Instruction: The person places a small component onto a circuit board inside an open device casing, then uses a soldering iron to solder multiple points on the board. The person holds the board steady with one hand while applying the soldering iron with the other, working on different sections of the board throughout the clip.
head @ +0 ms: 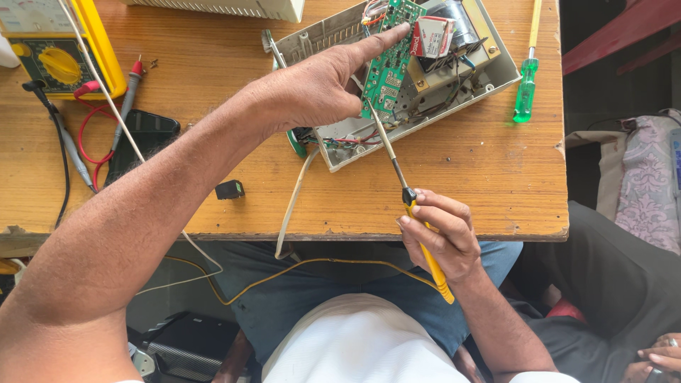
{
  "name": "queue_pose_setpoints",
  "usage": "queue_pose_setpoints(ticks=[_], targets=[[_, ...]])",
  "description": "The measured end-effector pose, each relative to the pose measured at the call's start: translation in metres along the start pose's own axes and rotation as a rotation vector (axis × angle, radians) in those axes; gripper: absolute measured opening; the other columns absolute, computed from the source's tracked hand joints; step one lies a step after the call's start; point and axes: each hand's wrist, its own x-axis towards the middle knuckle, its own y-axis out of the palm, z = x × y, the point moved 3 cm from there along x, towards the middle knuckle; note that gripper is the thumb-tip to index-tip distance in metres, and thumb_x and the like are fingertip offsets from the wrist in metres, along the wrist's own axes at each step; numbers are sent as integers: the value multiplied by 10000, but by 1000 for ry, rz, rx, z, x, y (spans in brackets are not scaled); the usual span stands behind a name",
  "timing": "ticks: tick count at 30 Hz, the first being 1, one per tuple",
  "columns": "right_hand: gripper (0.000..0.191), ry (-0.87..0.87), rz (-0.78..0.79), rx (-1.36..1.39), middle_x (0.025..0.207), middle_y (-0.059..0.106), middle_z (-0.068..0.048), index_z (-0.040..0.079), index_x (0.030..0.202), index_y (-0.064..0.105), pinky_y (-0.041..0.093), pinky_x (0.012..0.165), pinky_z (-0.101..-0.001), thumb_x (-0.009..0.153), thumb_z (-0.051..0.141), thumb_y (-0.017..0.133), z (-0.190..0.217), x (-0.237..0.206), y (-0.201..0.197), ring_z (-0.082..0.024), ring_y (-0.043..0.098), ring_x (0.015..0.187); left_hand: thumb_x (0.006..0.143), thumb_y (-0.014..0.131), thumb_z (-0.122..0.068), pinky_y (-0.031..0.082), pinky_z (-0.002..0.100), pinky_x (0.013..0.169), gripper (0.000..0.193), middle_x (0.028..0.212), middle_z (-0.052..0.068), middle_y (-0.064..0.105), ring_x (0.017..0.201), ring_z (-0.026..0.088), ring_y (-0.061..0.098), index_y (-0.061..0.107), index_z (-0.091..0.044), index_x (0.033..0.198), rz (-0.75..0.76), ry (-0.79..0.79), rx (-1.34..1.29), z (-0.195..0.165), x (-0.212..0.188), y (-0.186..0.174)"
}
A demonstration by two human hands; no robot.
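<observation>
Bottom of frame: white shirt and blue jeans of the person seated at the table. Lower right corner, another person's hands (658,354) lie folded on dark trousers, well apart from the work.

Right hand (440,237), lower centre-right, just below the table edge: fingers clamped round the yellow handle of a soldering iron (411,206). Its thin metal shaft runs up and left over the table edge, tip reaching the green circuit board (389,67). Yellow cord (284,273) trails from the handle end down and left across the lap.

Left hand (319,89), centre-upper, forearm crossing the frame from lower left: index finger stretched out, its tip pressing the top edge of the circuit board; other fingers curled against the board's side, holding it tilted up. Both hands are apart, each on its own thing.

The board stands inside an open grey plastic casing (496,78), upper centre-right of the wooden table (482,177), next to a transformer (454,35) with a red-and-white label. Coloured wires bunch at the casing's lower left corner.

Small black block (230,189) near the front table edge, centre-left. Black phone (142,142) left of it, with red and black probe leads (92,135) lying over and beside it. Yellow multimeter (60,53) upper left corner. Green-handled screwdriver (526,85) upper right, just beside the casing. Patterned cloth bag (649,191) at right edge, off the table.
</observation>
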Motion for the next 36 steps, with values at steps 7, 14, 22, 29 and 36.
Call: queue_pose_setpoints(ticks=[7,14,22,29,36], targets=[[223,-57,17,-1,1136,587,-51,100,1031,750,585,1011,-346,864,-22,834,-2,-2,4,-242,616,1182,771,569,156,525,215,990,1019,1499,85,624,1199,121,658,239,-222,1658,5,31,-22,4,0,0],[194,-89,31,-1,1133,586,-43,99,1020,774,573,1028,-337,870,7,854,-2,-3,7,-237,605,1197,757,561,163,517,226,1040,1027,1519,93,603,1253,132,646,241,-213,1657,5,26,-27,9,1,0],[209,-121,45,-7,1140,583,-46,98,1024,780,582,1050,-350,857,3,862,-3,-2,9,-233,601,1195,741,527,163,542,223,939,1032,1500,60,612,1160,124,659,231,-232,1647,5,-53,-37,8,0,-1],[220,-108,33,-12,1146,576,-50,86,1022,773,617,1044,-349,846,-1,870,-3,-3,5,-246,605,1185,767,533,166,546,211,940,1026,1452,51,649,1152,98,663,232,-234,1662,22,-26,-113,-5,0,1],[237,123,-142,66,1137,539,-69,82,1060,628,609,1002,-352,929,-86,732,-1,5,-11,-241,642,1148,759,518,153,561,228,860,1021,1330,30,696,1029,90,683,243,-263,1650,15,-119,-111,-7,-1,1]])
